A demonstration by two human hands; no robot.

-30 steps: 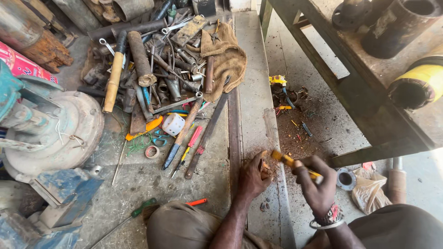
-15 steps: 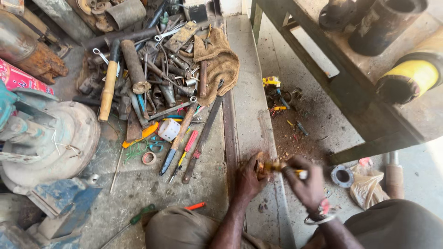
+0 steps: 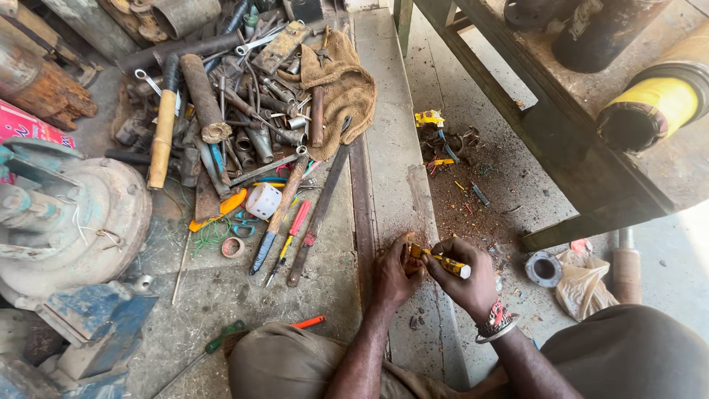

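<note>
Right hand (image 3: 464,284) pinches our yellow-handled tool (image 3: 442,261) near its tip while left hand (image 3: 393,275) closes round a small part (image 3: 410,244), braced low over the concrete ledge (image 3: 399,155), with the tool pile (image 3: 244,125) in reach

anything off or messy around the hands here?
Yes. Reddish-brown debris and cut wire scraps are strewn over the concrete floor just right of the step. The tool pile is a loose heap, partly on a crumpled brown cloth. Both hands, left hand and right hand, grip a yellow-handled tool.
</note>
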